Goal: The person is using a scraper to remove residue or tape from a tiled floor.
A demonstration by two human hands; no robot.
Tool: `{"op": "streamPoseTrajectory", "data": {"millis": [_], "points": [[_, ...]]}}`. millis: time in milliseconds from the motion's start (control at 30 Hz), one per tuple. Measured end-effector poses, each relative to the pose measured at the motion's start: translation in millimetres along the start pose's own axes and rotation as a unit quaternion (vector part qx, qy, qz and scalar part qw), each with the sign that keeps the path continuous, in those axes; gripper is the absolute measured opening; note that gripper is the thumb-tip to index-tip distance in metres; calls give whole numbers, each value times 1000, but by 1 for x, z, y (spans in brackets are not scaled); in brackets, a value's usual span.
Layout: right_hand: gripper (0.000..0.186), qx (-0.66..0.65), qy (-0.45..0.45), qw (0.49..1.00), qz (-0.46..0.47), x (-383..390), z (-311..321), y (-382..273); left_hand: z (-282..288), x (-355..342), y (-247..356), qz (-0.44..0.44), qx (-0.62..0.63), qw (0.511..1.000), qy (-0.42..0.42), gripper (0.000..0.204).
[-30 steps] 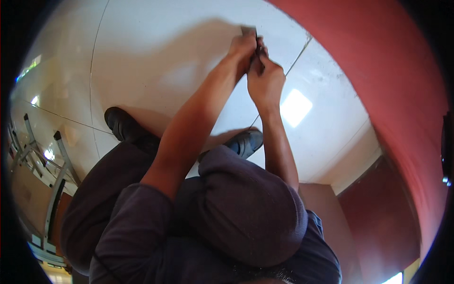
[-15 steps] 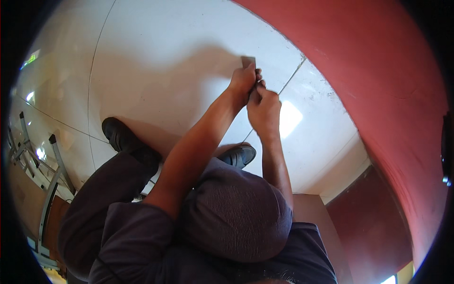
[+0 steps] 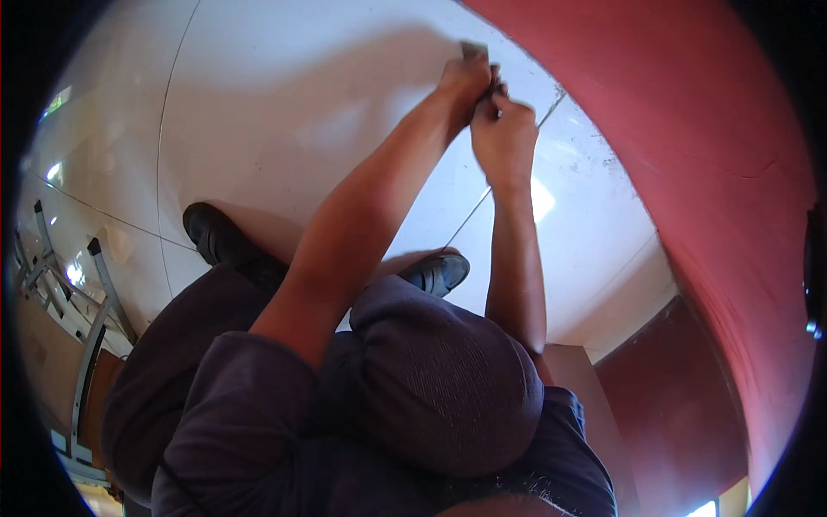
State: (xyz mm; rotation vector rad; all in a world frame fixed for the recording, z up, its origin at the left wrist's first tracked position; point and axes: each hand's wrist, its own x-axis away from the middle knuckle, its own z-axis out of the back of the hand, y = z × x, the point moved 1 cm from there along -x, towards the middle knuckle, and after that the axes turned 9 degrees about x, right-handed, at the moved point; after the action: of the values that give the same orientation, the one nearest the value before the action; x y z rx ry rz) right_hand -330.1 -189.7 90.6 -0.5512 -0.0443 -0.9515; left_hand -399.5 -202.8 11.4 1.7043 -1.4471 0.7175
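Observation:
Both my hands are closed around one slim tool that looks like a scraper [image 3: 474, 51], its flat, squarish blade pointing away from me over the white tile floor. My left hand [image 3: 468, 77] grips it close to the blade. Just behind and to the right, my right hand [image 3: 506, 136] holds the dark handle end, with the thumb on top. Most of the handle is hidden inside my fingers. Whether the blade touches the tile, I cannot tell.
A red wall [image 3: 655, 95] rises along the right, meeting the floor [image 3: 284, 103] in a line with dark marks near a tile joint. My dark shoes [image 3: 437, 274] rest on the tiles. Metal-framed furniture legs [image 3: 103, 267] stand at the far left.
Both hands and the scraper have moved forward and slightly right, closer to the foot of the red wall. My arms are stretched out further. The grip looks the same.

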Motion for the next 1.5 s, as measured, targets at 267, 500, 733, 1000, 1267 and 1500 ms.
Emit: {"op": "streamPoseTrajectory", "data": {"millis": [267,500,733,1000,1267,1500], "points": [[22,70,-39,997,4,10,-4,6,17,-9,-15,-147,-152,977,9,24],[22,-16,57,996,71,27,-23,24,26,-24,-29,-29,100,995,7,25],[21,44,-49,997,39,-4,-7,-6,27,-15,3,-34,-7,999,-2,27],[24,-8,-53,998,39,-41,-7,-28,8,-26,48,-60,-5,998,-23,28],[26,30,-64,995,76,-15,-18,-42,62,-30,33,-129,-86,988,17,29],[22,1,-25,997,79,10,-33,-22,68,-13,13,-44,21,999,-10,24]]}}
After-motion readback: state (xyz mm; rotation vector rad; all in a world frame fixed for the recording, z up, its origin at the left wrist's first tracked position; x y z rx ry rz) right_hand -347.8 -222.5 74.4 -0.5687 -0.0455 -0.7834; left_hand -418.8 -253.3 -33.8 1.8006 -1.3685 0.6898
